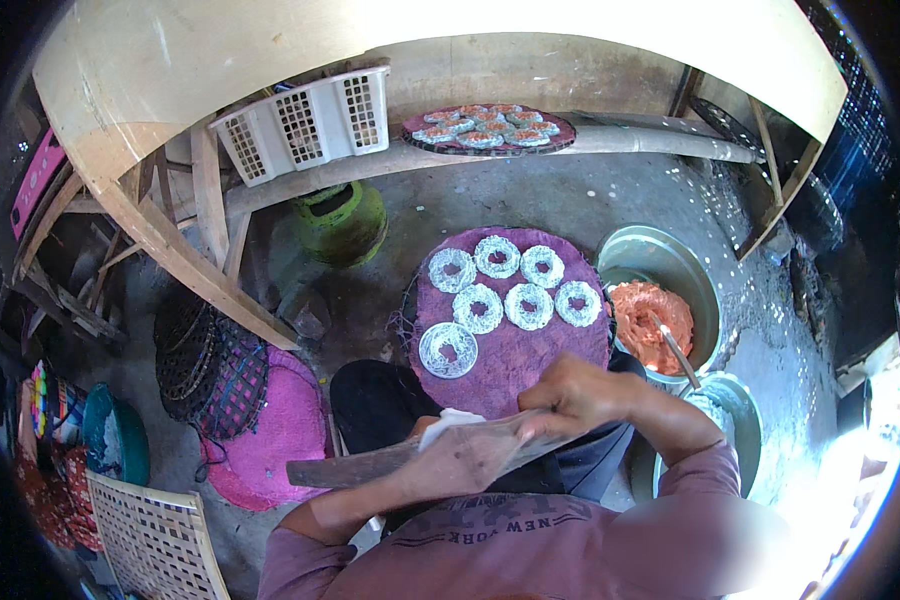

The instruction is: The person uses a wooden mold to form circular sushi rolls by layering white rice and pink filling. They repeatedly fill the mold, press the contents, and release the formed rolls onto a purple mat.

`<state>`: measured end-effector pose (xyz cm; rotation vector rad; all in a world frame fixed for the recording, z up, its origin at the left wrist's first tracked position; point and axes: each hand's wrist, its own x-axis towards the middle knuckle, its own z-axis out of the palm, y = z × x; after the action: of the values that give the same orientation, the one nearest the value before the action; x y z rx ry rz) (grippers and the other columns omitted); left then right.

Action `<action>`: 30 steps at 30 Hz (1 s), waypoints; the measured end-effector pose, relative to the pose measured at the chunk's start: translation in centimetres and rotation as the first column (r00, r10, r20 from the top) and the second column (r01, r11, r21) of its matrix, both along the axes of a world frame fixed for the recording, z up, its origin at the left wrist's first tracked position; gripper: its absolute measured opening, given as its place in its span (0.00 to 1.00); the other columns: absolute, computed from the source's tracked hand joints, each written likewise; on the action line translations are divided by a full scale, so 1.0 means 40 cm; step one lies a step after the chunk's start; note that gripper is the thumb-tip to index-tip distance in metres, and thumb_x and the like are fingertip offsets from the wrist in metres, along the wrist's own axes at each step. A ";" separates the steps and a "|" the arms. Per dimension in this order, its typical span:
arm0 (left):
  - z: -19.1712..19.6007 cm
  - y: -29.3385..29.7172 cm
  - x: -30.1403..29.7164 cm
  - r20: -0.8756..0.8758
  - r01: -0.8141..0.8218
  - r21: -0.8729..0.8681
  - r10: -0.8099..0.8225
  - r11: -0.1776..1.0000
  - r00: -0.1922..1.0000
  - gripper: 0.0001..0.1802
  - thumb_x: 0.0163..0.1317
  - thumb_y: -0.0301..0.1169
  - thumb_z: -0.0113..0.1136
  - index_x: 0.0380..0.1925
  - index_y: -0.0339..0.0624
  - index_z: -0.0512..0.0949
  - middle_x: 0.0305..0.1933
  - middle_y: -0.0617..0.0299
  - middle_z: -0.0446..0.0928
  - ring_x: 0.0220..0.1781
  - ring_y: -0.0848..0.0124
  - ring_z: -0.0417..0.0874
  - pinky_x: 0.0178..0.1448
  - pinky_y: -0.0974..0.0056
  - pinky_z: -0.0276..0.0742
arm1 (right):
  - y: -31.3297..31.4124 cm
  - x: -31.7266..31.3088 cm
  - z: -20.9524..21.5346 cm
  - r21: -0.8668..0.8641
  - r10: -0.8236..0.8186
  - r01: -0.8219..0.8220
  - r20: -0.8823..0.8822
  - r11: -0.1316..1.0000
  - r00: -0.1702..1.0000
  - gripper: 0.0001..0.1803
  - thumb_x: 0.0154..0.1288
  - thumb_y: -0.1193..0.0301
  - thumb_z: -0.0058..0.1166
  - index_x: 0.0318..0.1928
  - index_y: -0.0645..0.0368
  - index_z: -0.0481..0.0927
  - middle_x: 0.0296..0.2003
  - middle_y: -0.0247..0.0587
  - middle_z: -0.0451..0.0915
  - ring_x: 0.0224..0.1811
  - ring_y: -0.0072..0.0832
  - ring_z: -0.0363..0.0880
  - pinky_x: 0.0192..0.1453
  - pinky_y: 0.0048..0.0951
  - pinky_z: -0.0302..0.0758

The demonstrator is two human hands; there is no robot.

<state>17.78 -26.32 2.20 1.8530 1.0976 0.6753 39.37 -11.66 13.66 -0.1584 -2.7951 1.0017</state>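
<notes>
Mauve fabric of the person's printed shirt lies nearest, with a long grey-brown wooden board just beyond. The left hand lies across the board, its grip too blurred to tell; the right hand grasps the board's right end, fingers curled. Past a soft white lump, seven white lacy rings rest on a round purple cloth.

Right hand curled; forearms angled
</notes>
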 end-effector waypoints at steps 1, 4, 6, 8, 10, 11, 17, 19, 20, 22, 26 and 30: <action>0.009 -0.002 0.008 -0.021 -0.028 0.037 0.029 0.999 0.999 0.16 0.65 0.30 0.55 0.52 0.37 0.75 0.40 0.62 0.78 0.42 0.71 0.82 0.45 0.62 0.78 | 0.021 -0.004 -0.002 0.035 0.021 -0.019 -0.047 0.999 0.999 0.22 0.71 0.55 0.52 0.24 0.59 0.74 0.15 0.46 0.71 0.19 0.46 0.74 0.24 0.42 0.66; 0.061 0.009 0.055 -0.337 -0.044 0.473 0.227 0.880 0.914 0.12 0.66 0.28 0.53 0.48 0.37 0.76 0.38 0.62 0.79 0.40 0.70 0.82 0.44 0.63 0.77 | 0.089 -0.049 0.000 0.132 0.018 0.011 -0.219 0.991 0.975 0.23 0.73 0.57 0.47 0.23 0.59 0.73 0.15 0.47 0.70 0.19 0.47 0.72 0.25 0.44 0.67; 0.116 0.044 0.083 -0.452 -0.051 0.451 0.278 0.891 0.847 0.11 0.66 0.31 0.55 0.45 0.38 0.77 0.39 0.62 0.78 0.41 0.69 0.80 0.46 0.63 0.76 | 0.107 -0.093 0.022 0.173 -0.053 0.110 -0.304 0.979 0.951 0.23 0.74 0.57 0.43 0.24 0.59 0.73 0.17 0.48 0.70 0.20 0.48 0.71 0.28 0.46 0.68; 0.180 0.116 0.077 -0.434 -0.097 0.215 0.184 0.972 0.882 0.12 0.64 0.33 0.57 0.43 0.38 0.78 0.40 0.61 0.78 0.42 0.68 0.79 0.48 0.64 0.76 | 0.092 -0.127 0.074 0.247 -0.036 0.174 -0.479 0.953 0.877 0.23 0.73 0.52 0.40 0.33 0.58 0.75 0.26 0.48 0.73 0.30 0.46 0.74 0.37 0.48 0.69; 0.243 0.175 0.045 -0.254 0.004 0.127 0.029 0.992 0.967 0.13 0.62 0.34 0.59 0.43 0.38 0.78 0.39 0.59 0.79 0.42 0.66 0.80 0.48 0.62 0.76 | 0.026 -0.135 0.141 0.419 0.169 0.049 -0.467 0.907 0.868 0.28 0.68 0.46 0.44 0.53 0.56 0.74 0.38 0.46 0.73 0.44 0.40 0.71 0.51 0.49 0.65; 0.271 0.207 0.027 -0.159 0.065 0.097 -0.049 0.993 0.986 0.14 0.61 0.34 0.59 0.43 0.38 0.78 0.39 0.58 0.79 0.41 0.65 0.81 0.48 0.62 0.77 | -0.028 -0.159 0.159 0.478 0.326 -0.047 -0.519 0.877 0.790 0.26 0.66 0.49 0.48 0.54 0.55 0.73 0.36 0.44 0.72 0.40 0.39 0.72 0.46 0.46 0.69; 0.393 0.247 -0.026 0.063 0.226 0.029 -0.228 0.974 0.972 0.17 0.56 0.37 0.64 0.43 0.40 0.79 0.37 0.52 0.81 0.41 0.59 0.83 0.47 0.58 0.78 | -0.142 -0.145 0.227 0.715 0.392 0.121 -0.507 0.688 0.768 0.24 0.53 0.65 0.55 0.52 0.53 0.73 0.29 0.41 0.69 0.22 0.32 0.74 0.20 0.28 0.68; 0.419 0.224 -0.025 0.022 0.196 0.053 -0.197 0.979 0.980 0.19 0.54 0.37 0.66 0.43 0.40 0.80 0.36 0.50 0.82 0.41 0.57 0.84 0.47 0.57 0.78 | -0.123 -0.131 0.223 0.664 0.372 0.140 -0.566 0.734 0.736 0.23 0.52 0.67 0.55 0.51 0.54 0.73 0.29 0.42 0.70 0.20 0.32 0.74 0.17 0.28 0.68; 0.428 0.208 -0.027 -0.017 0.175 0.070 -0.175 0.982 0.984 0.19 0.53 0.38 0.66 0.43 0.40 0.80 0.36 0.49 0.82 0.41 0.56 0.85 0.47 0.56 0.79 | -0.124 -0.115 0.222 0.648 0.360 0.123 -0.559 0.751 0.747 0.21 0.53 0.68 0.55 0.50 0.55 0.73 0.29 0.43 0.70 0.21 0.34 0.75 0.18 0.30 0.69; 0.435 0.174 -0.047 -0.194 0.124 0.145 -0.095 0.982 0.976 0.19 0.51 0.38 0.67 0.42 0.42 0.80 0.34 0.49 0.82 0.38 0.55 0.85 0.44 0.56 0.79 | -0.120 -0.077 0.228 0.523 0.212 0.141 -0.557 0.841 0.803 0.19 0.54 0.71 0.54 0.49 0.57 0.73 0.30 0.45 0.71 0.22 0.37 0.76 0.20 0.34 0.72; 0.376 0.170 -0.129 -0.412 -0.030 0.478 0.254 0.878 0.875 0.22 0.46 0.37 0.72 0.43 0.46 0.80 0.34 0.54 0.82 0.34 0.55 0.85 0.42 0.58 0.80 | -0.056 0.080 0.266 0.324 -0.154 0.571 -0.758 0.754 0.634 0.19 0.59 0.83 0.49 0.52 0.63 0.69 0.33 0.46 0.73 0.28 0.38 0.75 0.29 0.43 0.74; 0.255 0.226 -0.120 0.265 -0.375 0.532 0.271 0.759 0.925 0.23 0.52 0.30 0.71 0.48 0.40 0.76 0.47 0.57 0.79 0.49 0.65 0.80 0.55 0.61 0.76 | 0.022 0.223 0.227 -0.622 -0.615 0.239 -0.780 0.746 -0.111 0.09 0.71 0.77 0.43 0.48 0.51 0.65 0.24 0.29 0.64 0.16 0.18 0.60 0.16 0.23 0.62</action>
<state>12.96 -17.27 12.40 2.0552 1.1961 1.4871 48.29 -10.80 22.73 -0.2778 -1.0568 0.7732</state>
